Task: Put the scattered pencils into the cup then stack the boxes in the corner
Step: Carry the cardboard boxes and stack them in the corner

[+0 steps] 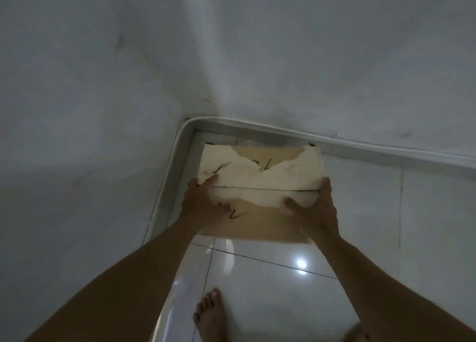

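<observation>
A person holds a cardboard box (pixel 260 187) with both bare hands, close to the corner where two grey walls (pixel 309 58) meet. The left hand (pixel 203 200) is clamped on the left side of the box, with the thumb lying on top. The right hand (pixel 315 207) is clamped on the right side, with its thumb on top too. The box is shut, so you cannot tell what is inside. Its top flaps meet in a line across the middle. Torn white paper covers much of the top, and brown card with dark pen marks shows through. You cannot tell if the box touches the shiny white tile floor (pixel 270 277). A white strip (pixel 360 142) runs along the bottom of the walls. A bare foot (pixel 210 313) stands on the floor below the box.
</observation>
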